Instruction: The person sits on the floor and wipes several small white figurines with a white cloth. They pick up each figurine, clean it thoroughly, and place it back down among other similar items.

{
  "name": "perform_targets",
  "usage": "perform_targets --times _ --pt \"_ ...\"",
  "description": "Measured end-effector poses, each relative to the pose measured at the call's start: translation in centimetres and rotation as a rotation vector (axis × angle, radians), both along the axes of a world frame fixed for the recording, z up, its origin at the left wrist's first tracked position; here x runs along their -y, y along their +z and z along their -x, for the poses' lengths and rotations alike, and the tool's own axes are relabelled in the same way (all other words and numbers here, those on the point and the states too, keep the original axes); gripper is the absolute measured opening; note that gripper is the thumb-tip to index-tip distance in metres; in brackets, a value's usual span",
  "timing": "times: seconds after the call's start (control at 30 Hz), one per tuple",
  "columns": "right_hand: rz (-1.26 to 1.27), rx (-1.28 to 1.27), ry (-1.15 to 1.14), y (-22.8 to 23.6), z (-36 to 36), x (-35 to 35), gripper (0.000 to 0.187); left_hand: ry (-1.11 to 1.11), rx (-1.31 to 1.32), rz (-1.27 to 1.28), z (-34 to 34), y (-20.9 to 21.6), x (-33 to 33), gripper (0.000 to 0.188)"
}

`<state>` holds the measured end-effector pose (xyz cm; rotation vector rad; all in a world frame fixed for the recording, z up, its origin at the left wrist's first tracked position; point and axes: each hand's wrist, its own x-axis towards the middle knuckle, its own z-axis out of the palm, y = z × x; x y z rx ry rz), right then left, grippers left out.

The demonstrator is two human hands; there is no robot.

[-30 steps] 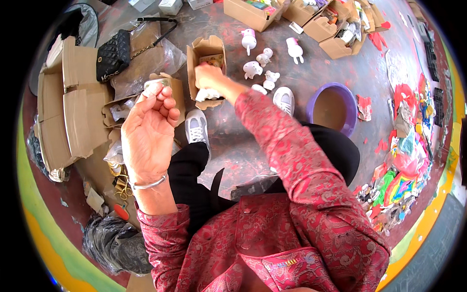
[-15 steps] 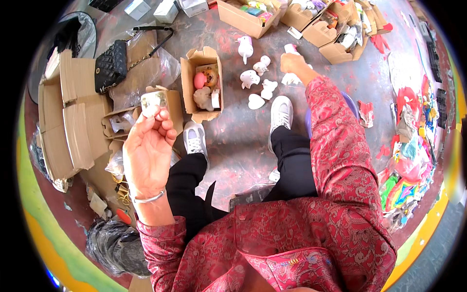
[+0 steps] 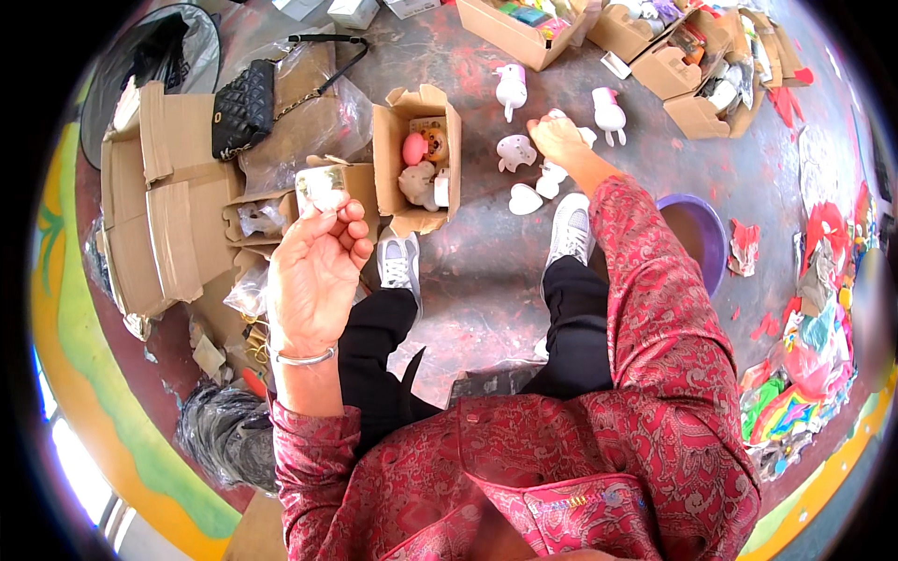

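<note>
My left hand point(image 3: 318, 266) is raised on the left, fingers curled, pinching a small clear packet point(image 3: 321, 185) with something pale and yellowish in it. Out over the floor, my right hand point(image 3: 557, 140) closes on a white figurine point(image 3: 556, 114), mostly hidden under the fingers. Around it lie more white toys: a pink-topped animal point(image 3: 511, 89) beyond, another pink-topped one point(image 3: 609, 114) to the right, a spotted piece point(image 3: 515, 152) to the left and a white heart point(image 3: 525, 198) nearer me.
An open cardboard box point(image 3: 451, 192) with small toys stands left of the figurines. A purple basin point(image 3: 716, 248) is right of my right forearm. Filled cartons point(image 3: 673, 89) line the far right, a black quilted handbag point(image 3: 243, 107) lies left, and colourful scraps point(image 3: 804, 374) lie far right.
My right hand has left the right-hand pink-topped animal, which now stands free, and moved left onto another white figurine. My left hand keeps the packet. The whole view has shifted slightly.
</note>
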<state>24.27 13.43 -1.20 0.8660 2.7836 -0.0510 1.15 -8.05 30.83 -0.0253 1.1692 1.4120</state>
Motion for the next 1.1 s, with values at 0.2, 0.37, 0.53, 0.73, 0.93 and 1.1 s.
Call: perform_targets --times 0.2,0.37,0.53,0.73,0.93,1.1 --pt "0.339 -0.427 -0.551 0.8 -3.9 -4.3 0.018 -0.013 -0.026 -0.015 -0.4 0.2 0.1 0.019" --pt "1.119 -0.918 -0.978 8.0 -4.5 -5.3 0.013 -0.017 0.001 -0.065 -0.6 0.7 0.4 0.019" --pt "1.556 -1.015 -0.875 15.9 -3.3 -3.6 0.021 -0.024 -0.006 -0.086 -2.2 1.9 0.1 0.016" --pt "1.524 -1.056 -0.55 26.5 -1.2 -0.2 0.023 -0.218 -0.418 -0.244 -4.3 2.4 -0.9 0.055" --pt "1.266 -1.13 -0.398 36.9 2.2 7.9 0.014 -0.424 -0.687 -0.701 -5.6 3.0 -1.3 0.058" --pt "1.198 -1.269 -0.404 38.9 2.4 11.7 0.014 -0.35 -0.453 -0.695 -5.0 4.8 0.1 0.059"
